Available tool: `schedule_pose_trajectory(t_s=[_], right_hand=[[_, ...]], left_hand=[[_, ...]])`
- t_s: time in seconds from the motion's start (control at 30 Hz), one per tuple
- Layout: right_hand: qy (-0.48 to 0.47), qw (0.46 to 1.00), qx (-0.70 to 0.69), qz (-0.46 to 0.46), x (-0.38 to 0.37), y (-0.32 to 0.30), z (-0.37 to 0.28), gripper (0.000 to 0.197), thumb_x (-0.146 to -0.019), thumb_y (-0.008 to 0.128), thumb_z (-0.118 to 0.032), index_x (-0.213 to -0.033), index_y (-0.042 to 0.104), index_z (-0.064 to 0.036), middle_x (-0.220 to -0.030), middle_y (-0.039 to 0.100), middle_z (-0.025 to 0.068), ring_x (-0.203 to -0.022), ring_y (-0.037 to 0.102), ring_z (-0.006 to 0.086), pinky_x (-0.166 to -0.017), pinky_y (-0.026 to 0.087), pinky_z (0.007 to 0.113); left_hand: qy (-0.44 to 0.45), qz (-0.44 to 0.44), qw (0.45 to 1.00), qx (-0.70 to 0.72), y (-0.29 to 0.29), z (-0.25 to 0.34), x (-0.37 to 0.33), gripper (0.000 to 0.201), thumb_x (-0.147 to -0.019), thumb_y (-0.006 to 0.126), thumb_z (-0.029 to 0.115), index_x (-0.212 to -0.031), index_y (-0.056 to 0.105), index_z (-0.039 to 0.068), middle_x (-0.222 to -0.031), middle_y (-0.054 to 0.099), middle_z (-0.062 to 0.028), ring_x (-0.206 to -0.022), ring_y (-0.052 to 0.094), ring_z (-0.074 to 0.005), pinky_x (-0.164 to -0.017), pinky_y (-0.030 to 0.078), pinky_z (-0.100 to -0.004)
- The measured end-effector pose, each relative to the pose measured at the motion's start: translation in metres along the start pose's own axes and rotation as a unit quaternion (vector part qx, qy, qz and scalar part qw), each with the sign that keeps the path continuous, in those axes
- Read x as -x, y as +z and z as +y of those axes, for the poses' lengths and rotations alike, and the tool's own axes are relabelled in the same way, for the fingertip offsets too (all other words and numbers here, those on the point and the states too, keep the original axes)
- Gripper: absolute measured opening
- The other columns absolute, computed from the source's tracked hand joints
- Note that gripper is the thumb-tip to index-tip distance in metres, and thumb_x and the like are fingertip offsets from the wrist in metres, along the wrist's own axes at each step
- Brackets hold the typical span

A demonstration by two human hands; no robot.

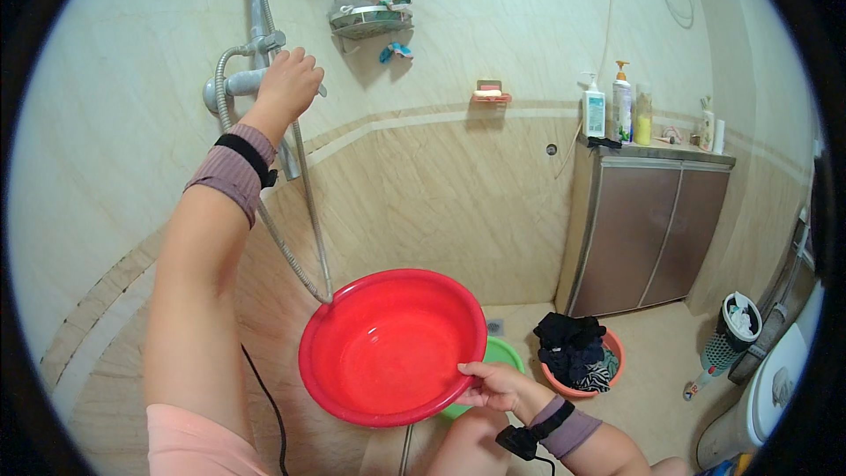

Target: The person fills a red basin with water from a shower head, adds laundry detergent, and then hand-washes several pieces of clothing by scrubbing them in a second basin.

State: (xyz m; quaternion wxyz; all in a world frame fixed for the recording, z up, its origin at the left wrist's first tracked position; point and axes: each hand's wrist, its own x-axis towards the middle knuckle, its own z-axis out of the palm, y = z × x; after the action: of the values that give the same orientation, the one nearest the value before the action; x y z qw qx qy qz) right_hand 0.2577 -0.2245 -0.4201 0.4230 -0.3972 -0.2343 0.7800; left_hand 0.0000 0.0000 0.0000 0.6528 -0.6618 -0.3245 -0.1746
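Beige wall point(458, 203) behind, your left hand point(286, 86) on the tap point(243, 82), grip unclear, right hand point(495, 387) pinching the red basin point(456, 313) below by its rim point(305, 361): likely light, slick wet, hold there.

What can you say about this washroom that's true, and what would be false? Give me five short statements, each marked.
1. The right hand holds the rim of the red basin. True.
2. The left hand is down inside the red basin. False: the left hand is raised at the shower tap.
3. Dark clothes are heaped in the orange basin. True.
4. The pump bottles stand on the floor. False: the pump bottles stand on top of the cabinet.
5. The green basin is partly hidden by the red basin. True.
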Motion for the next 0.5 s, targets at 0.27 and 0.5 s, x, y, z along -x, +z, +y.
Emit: schedule_pose_trajectory(t_s=[0.27, 0.5], right_hand=[[-0.008, 1.000, -0.022, -0.008, -0.005, 0.003, 0.007, 0.028, -0.089, 0.060, -0.022, -0.107, 0.056, -0.0013, -0.098, 0.064, 0.0117, -0.084, 0.066, 0.0235, -0.077, 0.057, 0.040], [-0.005, 0.998, -0.055, -0.021, -0.002, -0.002, 0.013, 0.025, -0.089, 0.059, -0.020, -0.105, 0.056, -0.0010, -0.097, 0.064, 0.0127, -0.083, 0.066, 0.0229, -0.076, 0.058, 0.040]], left_hand=[[0.003, -0.011, 1.000, -0.026, 0.003, -0.004, -0.009, 0.010, -0.076, 0.060, 0.020, -0.082, 0.063, 0.013, -0.086, 0.060, -0.0020, -0.091, 0.055, -0.0207, -0.077, 0.043, -0.0351], [0.000, 0.046, 0.995, 0.083, 0.004, -0.014, 0.000, 0.023, -0.077, 0.067, 0.027, -0.088, 0.058, 0.009, -0.088, 0.060, -0.0054, -0.091, 0.056, -0.0259, -0.077, 0.047, -0.0376]])
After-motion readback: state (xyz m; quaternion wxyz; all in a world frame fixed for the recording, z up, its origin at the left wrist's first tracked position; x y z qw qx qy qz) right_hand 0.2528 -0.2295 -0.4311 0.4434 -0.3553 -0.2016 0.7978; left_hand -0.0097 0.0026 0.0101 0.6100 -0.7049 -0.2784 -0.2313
